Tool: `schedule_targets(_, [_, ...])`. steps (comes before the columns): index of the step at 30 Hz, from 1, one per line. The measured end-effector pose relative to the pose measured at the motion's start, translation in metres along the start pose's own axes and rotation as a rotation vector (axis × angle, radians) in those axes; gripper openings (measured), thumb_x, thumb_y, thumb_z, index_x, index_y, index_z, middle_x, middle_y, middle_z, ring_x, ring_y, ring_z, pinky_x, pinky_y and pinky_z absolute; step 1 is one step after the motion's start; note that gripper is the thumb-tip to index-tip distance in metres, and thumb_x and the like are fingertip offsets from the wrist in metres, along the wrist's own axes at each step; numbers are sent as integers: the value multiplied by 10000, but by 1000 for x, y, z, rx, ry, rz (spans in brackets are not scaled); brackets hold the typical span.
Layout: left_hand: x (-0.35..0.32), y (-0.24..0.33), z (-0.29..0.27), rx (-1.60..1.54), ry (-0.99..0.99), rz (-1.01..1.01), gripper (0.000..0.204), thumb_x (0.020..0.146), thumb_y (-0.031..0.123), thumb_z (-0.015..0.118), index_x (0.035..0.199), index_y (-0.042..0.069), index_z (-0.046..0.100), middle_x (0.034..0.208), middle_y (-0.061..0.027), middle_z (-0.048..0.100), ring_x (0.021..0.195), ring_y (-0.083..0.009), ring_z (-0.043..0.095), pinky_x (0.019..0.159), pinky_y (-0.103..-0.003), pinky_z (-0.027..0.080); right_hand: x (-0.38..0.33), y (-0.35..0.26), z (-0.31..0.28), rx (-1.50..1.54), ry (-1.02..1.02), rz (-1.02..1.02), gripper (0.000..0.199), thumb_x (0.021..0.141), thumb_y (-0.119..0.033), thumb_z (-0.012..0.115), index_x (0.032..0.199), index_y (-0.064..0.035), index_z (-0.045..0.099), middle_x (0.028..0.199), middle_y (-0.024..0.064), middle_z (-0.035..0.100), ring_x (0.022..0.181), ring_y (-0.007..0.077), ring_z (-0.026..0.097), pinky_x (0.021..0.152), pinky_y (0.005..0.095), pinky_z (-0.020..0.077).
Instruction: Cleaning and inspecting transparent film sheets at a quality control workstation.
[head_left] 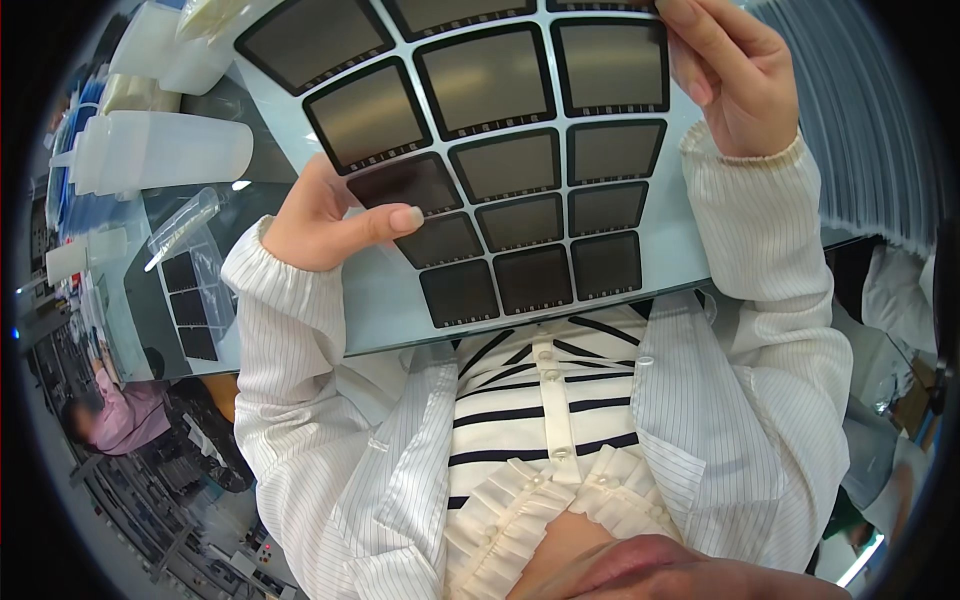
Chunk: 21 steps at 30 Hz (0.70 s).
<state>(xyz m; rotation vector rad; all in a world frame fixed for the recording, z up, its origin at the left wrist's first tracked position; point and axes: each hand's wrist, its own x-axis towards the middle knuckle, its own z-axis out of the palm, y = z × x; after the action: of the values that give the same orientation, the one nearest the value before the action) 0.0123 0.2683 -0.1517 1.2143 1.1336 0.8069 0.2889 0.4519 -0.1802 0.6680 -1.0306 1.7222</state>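
Observation:
A large clear sheet with rows of dark grey rectangular panels [487, 80] in black borders is held up in front of me. Its far end runs out of the picture at the top. My left hand [325, 220] grips its left edge, thumb lying over one dark panel and the other fingers hidden behind. At the upper right corner, my right hand [735, 75] pinches the right edge between thumb and curled fingers. Below the sheet is a pale glass-topped table [385, 300].
A translucent squeeze bottle [175, 152] lies on its side at the left, beside white containers [145, 50]. Near it are a clear plastic sleeve [185, 225] and a strip of dark panels [190, 305]. A tall stack of sheets [850, 120] fills the right. A co-worker in pink [135, 415] sits far left.

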Motion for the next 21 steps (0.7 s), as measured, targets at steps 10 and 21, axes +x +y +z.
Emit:
schedule_targets(10, [-2,4,-4,11,1,144,170,851,166,716,817,3,682,678,-10,599,588,-84,502,521,-227,368,23,-29,59,-779,580,424,162,906,2,586,1024,68,676,767,126,686,389,95,500,360,189,369])
schedule_targets(21, [2,10,-4,33,-146,174,121,848,120,697,900,10,697,819,-38,685,751,-116,603,706,-259,464,6,2,-4,374,55,-66,189,901,2,564,1044,76,663,858,189,706,392,100,519,369,180,397])
